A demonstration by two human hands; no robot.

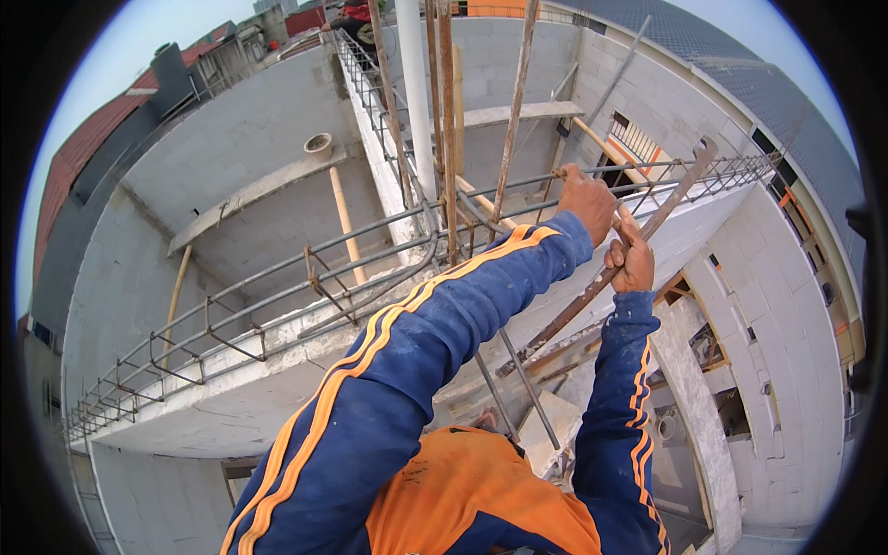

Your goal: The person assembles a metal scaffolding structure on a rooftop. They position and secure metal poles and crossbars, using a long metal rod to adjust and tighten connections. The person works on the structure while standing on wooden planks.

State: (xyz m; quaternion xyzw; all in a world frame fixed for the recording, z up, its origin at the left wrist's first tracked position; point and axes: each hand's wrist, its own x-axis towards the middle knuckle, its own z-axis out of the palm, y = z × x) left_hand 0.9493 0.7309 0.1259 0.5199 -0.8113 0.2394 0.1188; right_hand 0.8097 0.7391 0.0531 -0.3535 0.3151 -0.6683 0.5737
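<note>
My left hand [587, 203] reaches across to the rebar cage [262, 344]. Its fingers are closed at the upper rod, and what lies inside them is hidden. Just below and to the right, my right hand [635, 257] is wrapped round a long rusty bending bar [670, 201] with a notched, hooked head. The bar slants from upper right to lower left, its lower end hanging beside the white beam. Thin square stirrups join the cage's long rods along the wall top. Bent rebar ends [431, 236] meet the cage left of my hands.
Upright rusty rebars [445, 111] and a white pipe [413, 83] rise beyond my arms. A bucket [318, 144] stands on a plank [254, 192] at left. Block walls [777, 351] enclose deep drops on both sides. Another person [359, 20] is at the far top.
</note>
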